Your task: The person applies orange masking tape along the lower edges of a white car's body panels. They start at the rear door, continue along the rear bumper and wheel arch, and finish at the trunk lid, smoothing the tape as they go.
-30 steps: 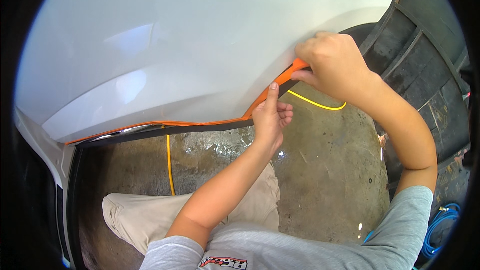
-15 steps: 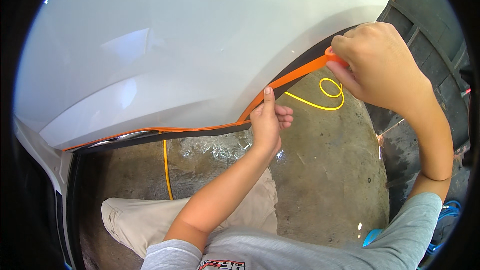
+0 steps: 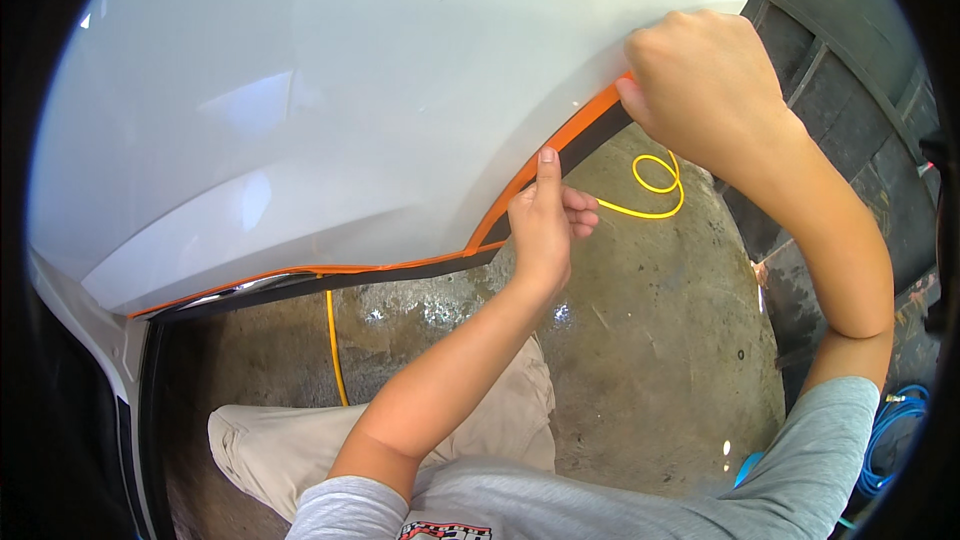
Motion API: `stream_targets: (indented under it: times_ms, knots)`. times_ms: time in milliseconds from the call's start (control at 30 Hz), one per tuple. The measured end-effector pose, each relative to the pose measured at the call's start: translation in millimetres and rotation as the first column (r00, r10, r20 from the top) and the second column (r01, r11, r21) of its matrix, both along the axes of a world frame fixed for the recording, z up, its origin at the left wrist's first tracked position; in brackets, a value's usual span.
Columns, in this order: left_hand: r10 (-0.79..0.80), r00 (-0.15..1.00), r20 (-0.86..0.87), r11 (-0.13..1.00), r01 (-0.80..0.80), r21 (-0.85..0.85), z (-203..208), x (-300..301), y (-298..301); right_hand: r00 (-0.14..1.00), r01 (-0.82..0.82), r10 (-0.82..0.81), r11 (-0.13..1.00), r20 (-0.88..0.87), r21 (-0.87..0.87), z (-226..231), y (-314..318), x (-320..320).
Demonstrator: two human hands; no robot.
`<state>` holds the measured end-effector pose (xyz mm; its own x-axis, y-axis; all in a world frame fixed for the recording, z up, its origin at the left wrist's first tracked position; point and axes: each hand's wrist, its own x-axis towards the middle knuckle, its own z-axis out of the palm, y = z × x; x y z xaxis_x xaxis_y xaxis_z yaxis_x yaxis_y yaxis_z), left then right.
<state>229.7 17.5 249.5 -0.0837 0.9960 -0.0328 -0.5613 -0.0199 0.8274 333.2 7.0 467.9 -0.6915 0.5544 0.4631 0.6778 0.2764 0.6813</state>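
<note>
A strip of orange masking tape (image 3: pixel 583 120) runs along the curved edge of a white car body panel (image 3: pixel 350 90), beside black trim (image 3: pixel 603 130). My left hand (image 3: pixel 543 232) has its thumb raised and pressed on the tape; the other fingers are loosely bent and hold nothing. Farther up the curve, my right hand (image 3: pixel 705 80) is closed at the strip's upper end, around the tape roll, which the hand now hides. A thinner orange line of tape (image 3: pixel 400 265) follows the panel's lower edge to the left.
A yellow hose (image 3: pixel 640 211) loops over the wet concrete floor (image 3: pixel 660 340). Dark panels (image 3: pixel 850 90) stand at the right, with a coiled blue hose (image 3: pixel 885 440) low beside them. My bent leg in beige trousers (image 3: pixel 270 450) is below the car's edge.
My right hand has moved up and left toward the panel, bringing the tape against the curved edge. My left thumb has slid slightly up along the strip. The roll has gone out of sight.
</note>
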Motion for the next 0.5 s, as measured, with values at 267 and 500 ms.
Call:
stream_targets:
  times_ms: [267, 500]
  knots:
    - [-0.013, 0.999, 0.038, 0.999, 0.012, 0.033, 11.1, 3.6, 4.4, 0.997, 0.074, -0.073, 0.997, 0.031, -0.037, 4.2, 3.3, -3.0]
    - [-0.040, 0.996, 0.077, 0.999, 0.037, 0.034, 31.2, 10.2, 10.1, 0.995, 0.096, -0.096, 0.991, -0.002, -0.098, 4.8, 7.8, -1.6]
